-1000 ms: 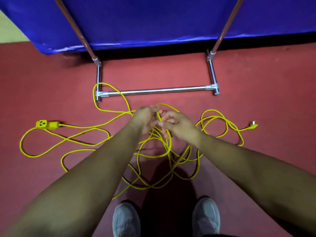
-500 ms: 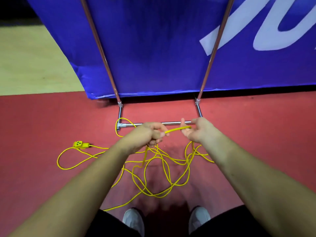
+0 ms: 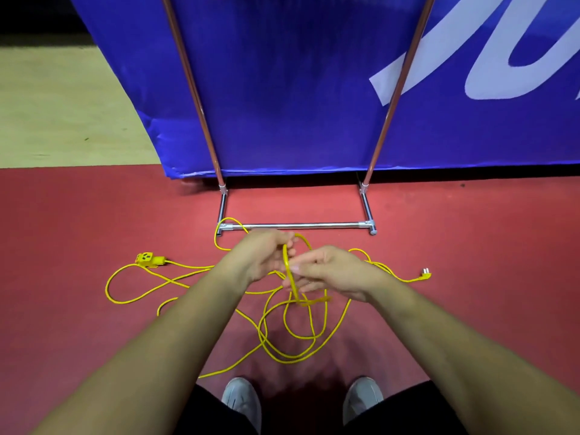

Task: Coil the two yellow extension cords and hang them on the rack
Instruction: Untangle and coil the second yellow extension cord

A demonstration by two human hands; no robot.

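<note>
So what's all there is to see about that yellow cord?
The yellow cord is thin and looks rubbery. Most of it lies in loose, tangled loops on the red floor. One end has a yellow socket block, at the left; the other a small plug, at the right. One loop crosses the rack's base bar. The left hand holds up a loop; the right hand meets it, its grip too blurred to tell.

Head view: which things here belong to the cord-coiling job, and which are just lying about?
Job: yellow cord, its socket block, its plug, rack, left hand, right hand.
Lying about: blue banner, grey shoes, red floor.
</note>
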